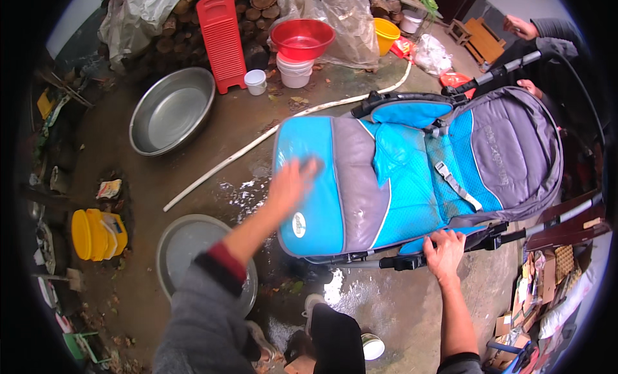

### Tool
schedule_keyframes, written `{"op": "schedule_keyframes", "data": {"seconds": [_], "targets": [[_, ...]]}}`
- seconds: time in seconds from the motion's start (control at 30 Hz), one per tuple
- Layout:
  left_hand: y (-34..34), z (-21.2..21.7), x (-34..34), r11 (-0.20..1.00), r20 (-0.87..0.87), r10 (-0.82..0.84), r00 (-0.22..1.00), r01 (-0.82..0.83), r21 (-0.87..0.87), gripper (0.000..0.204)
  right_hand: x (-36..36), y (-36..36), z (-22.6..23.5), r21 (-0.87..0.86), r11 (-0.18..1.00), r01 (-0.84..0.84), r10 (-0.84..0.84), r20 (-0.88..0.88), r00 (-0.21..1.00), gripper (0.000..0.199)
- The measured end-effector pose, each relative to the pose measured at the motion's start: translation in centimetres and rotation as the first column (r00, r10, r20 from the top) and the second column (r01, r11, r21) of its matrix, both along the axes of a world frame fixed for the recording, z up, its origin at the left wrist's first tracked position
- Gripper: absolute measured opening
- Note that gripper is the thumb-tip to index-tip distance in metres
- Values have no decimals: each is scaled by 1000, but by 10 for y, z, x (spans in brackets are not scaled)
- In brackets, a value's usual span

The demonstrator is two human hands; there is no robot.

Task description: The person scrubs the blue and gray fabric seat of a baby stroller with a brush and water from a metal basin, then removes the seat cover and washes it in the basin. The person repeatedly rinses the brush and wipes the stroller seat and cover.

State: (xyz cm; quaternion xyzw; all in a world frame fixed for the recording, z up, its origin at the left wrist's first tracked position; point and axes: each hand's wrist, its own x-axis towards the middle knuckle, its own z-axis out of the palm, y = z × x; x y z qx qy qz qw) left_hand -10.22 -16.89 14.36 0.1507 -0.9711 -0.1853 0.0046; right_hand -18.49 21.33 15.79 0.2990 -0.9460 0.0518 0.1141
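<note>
Blue-and-grey stroller [412,203], beneath blurred left hand [290,186], right hand [444,253] on edge

L hand [293,183], blurred, at foot end of blue-&-grey padded fabric stroller [407,181]; R hand [444,253] grips its near side. Round grey basin [187,245] to L, long white pipe [238,156] beyond; other person's hand [520,28] upper R.

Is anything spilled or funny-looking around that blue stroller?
Yes. Shiny wet patches lie on the ground beside the stroller, as if water was splashed there. A strap also lies slanting across the seat instead of hanging neatly.
</note>
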Motion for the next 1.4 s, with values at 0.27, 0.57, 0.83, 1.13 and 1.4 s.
{"op": "schedule_keyframes", "data": {"seconds": [0.27,0.57,0.83,1.13,1.4], "targets": [[-40,-108,-14,993,-136,59,989,-72,-90,52,-6,1,0,60,998,27,-34,109,993,19],[56,-41,86,956,-44,240,970,-229,183,66,-7,0,4,70,997,-12,2,139,990,16],[-21,-94,-23,949,-200,314,928,-316,27,59,-7,5,5,159,987,-16,-11,166,986,16],[16,-91,-31,961,-89,60,994,-81,-263,58,11,-147,-55,-102,976,193,-114,513,851,65],[68,-40,17,977,-143,-79,987,48,-207,64,23,-164,-118,74,955,286,-295,299,907,70]]}}
